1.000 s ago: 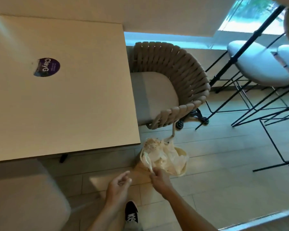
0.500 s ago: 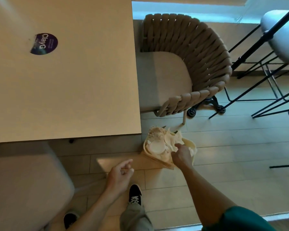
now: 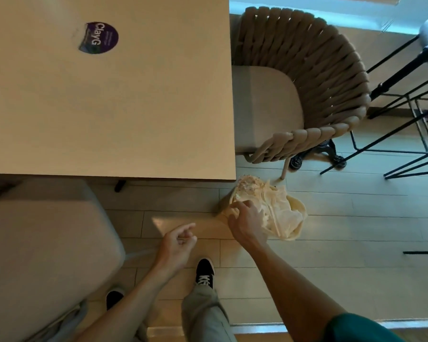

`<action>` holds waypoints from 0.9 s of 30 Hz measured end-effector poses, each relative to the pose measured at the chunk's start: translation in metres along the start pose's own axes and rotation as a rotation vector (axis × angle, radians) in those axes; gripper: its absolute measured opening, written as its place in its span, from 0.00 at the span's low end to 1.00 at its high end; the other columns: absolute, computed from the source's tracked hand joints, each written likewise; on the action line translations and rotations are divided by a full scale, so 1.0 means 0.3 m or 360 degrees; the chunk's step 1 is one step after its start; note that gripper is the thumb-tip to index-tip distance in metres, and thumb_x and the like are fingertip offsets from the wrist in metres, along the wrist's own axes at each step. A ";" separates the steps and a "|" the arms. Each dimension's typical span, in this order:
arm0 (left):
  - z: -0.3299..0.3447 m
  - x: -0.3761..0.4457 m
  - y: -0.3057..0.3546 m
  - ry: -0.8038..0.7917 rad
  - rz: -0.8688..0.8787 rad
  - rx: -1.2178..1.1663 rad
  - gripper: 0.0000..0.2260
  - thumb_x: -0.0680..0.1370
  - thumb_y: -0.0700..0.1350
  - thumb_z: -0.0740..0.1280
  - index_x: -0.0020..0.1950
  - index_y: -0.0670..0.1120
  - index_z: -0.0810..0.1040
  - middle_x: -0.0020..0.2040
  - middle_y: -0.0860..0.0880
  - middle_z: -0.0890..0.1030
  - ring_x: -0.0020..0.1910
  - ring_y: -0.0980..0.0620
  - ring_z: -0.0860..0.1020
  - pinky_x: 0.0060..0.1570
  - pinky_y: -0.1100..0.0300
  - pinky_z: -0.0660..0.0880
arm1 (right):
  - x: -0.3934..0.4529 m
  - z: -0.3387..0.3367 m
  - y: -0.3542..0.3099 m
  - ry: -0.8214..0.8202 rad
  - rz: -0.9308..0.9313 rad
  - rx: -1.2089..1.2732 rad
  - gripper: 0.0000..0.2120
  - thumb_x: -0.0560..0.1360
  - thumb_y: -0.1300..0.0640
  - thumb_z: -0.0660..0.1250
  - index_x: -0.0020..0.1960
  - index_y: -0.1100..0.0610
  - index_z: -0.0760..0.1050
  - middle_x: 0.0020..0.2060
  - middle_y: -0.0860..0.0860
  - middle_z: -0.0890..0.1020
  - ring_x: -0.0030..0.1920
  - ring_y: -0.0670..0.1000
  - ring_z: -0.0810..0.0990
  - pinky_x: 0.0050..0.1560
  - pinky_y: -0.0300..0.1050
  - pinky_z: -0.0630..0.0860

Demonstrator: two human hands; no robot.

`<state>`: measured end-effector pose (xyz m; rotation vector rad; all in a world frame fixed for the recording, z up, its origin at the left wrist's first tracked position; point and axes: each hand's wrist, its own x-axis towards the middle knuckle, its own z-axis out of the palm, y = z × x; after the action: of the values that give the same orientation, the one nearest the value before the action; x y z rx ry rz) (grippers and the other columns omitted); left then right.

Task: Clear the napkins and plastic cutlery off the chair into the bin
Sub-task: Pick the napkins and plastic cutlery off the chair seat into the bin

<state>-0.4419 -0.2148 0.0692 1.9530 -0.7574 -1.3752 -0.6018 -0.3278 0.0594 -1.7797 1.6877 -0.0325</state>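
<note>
A small cream bin (image 3: 297, 206) stands on the floor just past the table's near right corner. Crumpled white napkins (image 3: 282, 213) and pale plastic cutlery (image 3: 273, 215) fill it to the rim, with a speckled lid or plate (image 3: 248, 186) at its far side. My right hand (image 3: 247, 220) is over the bin's near left rim, fingers curled down onto the contents there. My left hand (image 3: 179, 239) hangs over the floor to the left, fingers loosely curled, holding nothing. The woven rope chair (image 3: 304, 70) beyond the bin has a bare seat cushion (image 3: 265, 104).
A tan table (image 3: 109, 95) with a purple round sticker (image 3: 99, 37) fills the upper left. A beige cushioned seat (image 3: 40, 255) is at lower left. Black metal stool legs (image 3: 405, 124) stand at right. My black shoes (image 3: 204, 270) are on the tiled floor.
The view has tilted down and closer. My right hand moved from the bin's near edge onto its contents, shifting toward the left rim. My left hand stayed low beside it.
</note>
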 end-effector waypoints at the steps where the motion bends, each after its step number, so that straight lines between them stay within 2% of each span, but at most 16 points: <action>1: -0.024 -0.005 -0.016 0.0019 -0.0018 -0.0027 0.14 0.76 0.38 0.67 0.59 0.51 0.77 0.48 0.50 0.76 0.45 0.58 0.75 0.40 0.73 0.70 | -0.015 0.029 -0.041 -0.0035 -0.0031 0.0016 0.13 0.74 0.59 0.64 0.58 0.54 0.77 0.55 0.52 0.75 0.55 0.54 0.75 0.55 0.48 0.74; 5: -0.133 -0.024 -0.076 0.0114 -0.0068 -0.0100 0.12 0.77 0.37 0.66 0.55 0.53 0.76 0.44 0.53 0.76 0.43 0.55 0.75 0.39 0.72 0.71 | -0.075 0.148 -0.206 -0.0171 -0.0120 0.0100 0.16 0.74 0.58 0.64 0.61 0.54 0.76 0.57 0.52 0.76 0.57 0.52 0.75 0.59 0.44 0.73; 8: -0.243 -0.046 -0.130 0.0163 -0.0125 -0.0120 0.12 0.77 0.38 0.66 0.55 0.55 0.77 0.46 0.52 0.79 0.44 0.56 0.76 0.42 0.68 0.71 | -0.121 0.243 -0.335 -0.0276 -0.0226 0.0118 0.17 0.75 0.57 0.66 0.63 0.55 0.75 0.59 0.52 0.75 0.58 0.51 0.75 0.59 0.40 0.70; 11: -0.373 -0.072 -0.204 0.0290 -0.0139 -0.0134 0.15 0.76 0.39 0.67 0.48 0.61 0.76 0.44 0.54 0.80 0.45 0.54 0.78 0.47 0.64 0.72 | -0.162 0.351 -0.459 -0.0404 -0.0283 0.0102 0.16 0.74 0.57 0.66 0.62 0.55 0.75 0.59 0.53 0.76 0.59 0.52 0.75 0.61 0.43 0.71; 14: -0.513 -0.121 -0.273 0.0381 -0.0171 -0.0163 0.10 0.77 0.41 0.67 0.53 0.56 0.78 0.45 0.56 0.79 0.47 0.56 0.78 0.48 0.65 0.72 | -0.205 0.465 -0.572 -0.0517 -0.0332 0.0082 0.17 0.74 0.57 0.66 0.62 0.54 0.75 0.61 0.53 0.76 0.60 0.53 0.75 0.62 0.45 0.72; 16: -0.605 -0.155 -0.326 0.0468 -0.0209 -0.0210 0.10 0.77 0.43 0.66 0.56 0.54 0.78 0.46 0.55 0.79 0.47 0.59 0.77 0.45 0.67 0.72 | -0.234 0.537 -0.648 -0.0610 -0.0343 0.0050 0.18 0.75 0.57 0.66 0.64 0.53 0.74 0.63 0.54 0.75 0.61 0.54 0.75 0.63 0.47 0.73; 18: -0.698 -0.186 -0.390 0.0573 -0.0247 -0.0267 0.10 0.77 0.43 0.66 0.57 0.53 0.79 0.48 0.52 0.80 0.48 0.56 0.78 0.43 0.66 0.71 | -0.261 0.615 -0.726 -0.0729 -0.0370 0.0024 0.19 0.75 0.56 0.67 0.65 0.53 0.73 0.64 0.55 0.74 0.60 0.53 0.75 0.62 0.48 0.74; 22: -0.886 -0.236 -0.531 0.0694 -0.0358 -0.0292 0.09 0.76 0.42 0.67 0.53 0.54 0.80 0.48 0.50 0.80 0.48 0.53 0.78 0.47 0.62 0.71 | -0.320 0.769 -0.864 -0.0934 -0.0485 -0.0099 0.20 0.73 0.54 0.69 0.64 0.51 0.72 0.61 0.55 0.75 0.55 0.53 0.78 0.56 0.46 0.77; 27: -1.152 -0.278 -0.732 0.0821 -0.0498 -0.0256 0.08 0.76 0.43 0.67 0.52 0.55 0.79 0.46 0.49 0.81 0.47 0.50 0.79 0.53 0.57 0.74 | -0.404 0.994 -1.031 -0.1033 -0.0644 -0.0216 0.20 0.72 0.54 0.70 0.63 0.51 0.73 0.59 0.54 0.75 0.57 0.52 0.76 0.57 0.43 0.73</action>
<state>-0.1157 0.0448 0.0415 2.2198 -0.1002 -0.9826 -0.2147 -0.1075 0.0280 -1.9266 0.8791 0.4431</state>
